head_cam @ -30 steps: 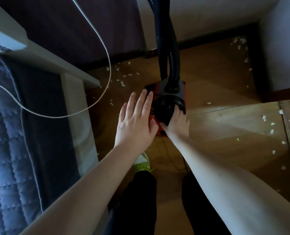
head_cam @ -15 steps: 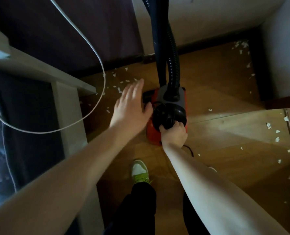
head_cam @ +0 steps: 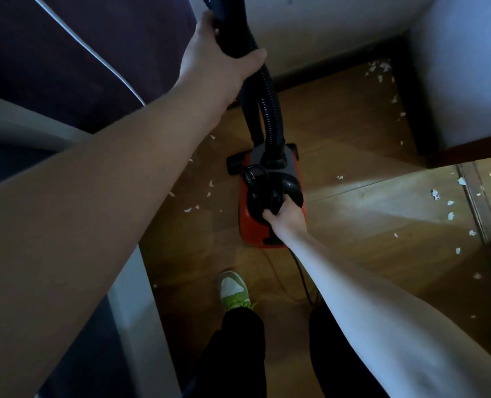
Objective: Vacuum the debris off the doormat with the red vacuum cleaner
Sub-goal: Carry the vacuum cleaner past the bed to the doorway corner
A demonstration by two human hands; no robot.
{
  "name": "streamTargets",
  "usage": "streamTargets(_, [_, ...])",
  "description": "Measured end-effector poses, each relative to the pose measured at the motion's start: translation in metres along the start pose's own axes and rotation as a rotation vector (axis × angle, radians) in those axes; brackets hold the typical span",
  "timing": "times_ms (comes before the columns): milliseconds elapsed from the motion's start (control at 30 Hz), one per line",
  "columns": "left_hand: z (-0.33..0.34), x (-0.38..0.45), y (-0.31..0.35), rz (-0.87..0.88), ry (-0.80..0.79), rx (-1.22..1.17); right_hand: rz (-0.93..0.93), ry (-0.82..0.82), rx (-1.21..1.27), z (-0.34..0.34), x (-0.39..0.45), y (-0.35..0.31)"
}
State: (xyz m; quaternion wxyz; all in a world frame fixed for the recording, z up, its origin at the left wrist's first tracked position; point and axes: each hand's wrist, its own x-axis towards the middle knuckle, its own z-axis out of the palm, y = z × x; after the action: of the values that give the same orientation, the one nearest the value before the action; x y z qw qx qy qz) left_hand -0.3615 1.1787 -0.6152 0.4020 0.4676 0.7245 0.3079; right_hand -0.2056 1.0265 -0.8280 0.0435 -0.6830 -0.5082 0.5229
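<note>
Head view: hose (head_cam: 270, 104) top beyond frame, doormat unseen.

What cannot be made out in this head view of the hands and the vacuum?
- Doormat: not visible anywhere in the head view.
- Hose upper end and nozzle: cut off by the top edge, above the left hand.
- Handle of the red vacuum cleaner: partly hidden under the right hand.
- Right foot: hidden by the right forearm.

— What colour is the vacuum cleaner (head_cam: 270, 225)?
— Red body, grey top, black handle and a ribbed black hose (head_cam: 271, 110).
— Around the vacuum cleaner?
— Brown wooden floor (head_cam: 367, 225) with white scraps (head_cam: 435, 194); behind it, a green-and-white shoe (head_cam: 234, 291) and black trousers (head_cam: 235, 349).
</note>
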Motion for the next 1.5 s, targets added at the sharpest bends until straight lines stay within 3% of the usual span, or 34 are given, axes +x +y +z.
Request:
streamTargets(167, [-0.002,0.004,0.012,0.074,0.063,0.142,-0.050,-0.079,0.081,-0.017,-0.014,0.011])
streamTargets(467, [0.001,-0.049,0.047,0.186,-0.041,0.235,-0.056,-0.040,-0.035,-0.063,-0.068,0.011])
streamTargets(767, [-0.024,-0.129,0.141,0.255,-0.121,0.303,-0.079,0.007,-0.079,-0.169,-0.150,-0.030])
streamTargets(1200, [-0.084,-0.248,0.317,0.232,-0.118,0.196,-0.303,0.030,-0.239,-0.347,-0.324,-0.107])
streamTargets(1500, [-0.132,-0.384,0.356,0.214,-0.057,0.322,-0.420,-0.020,-0.409,-0.404,-0.427,-0.152])
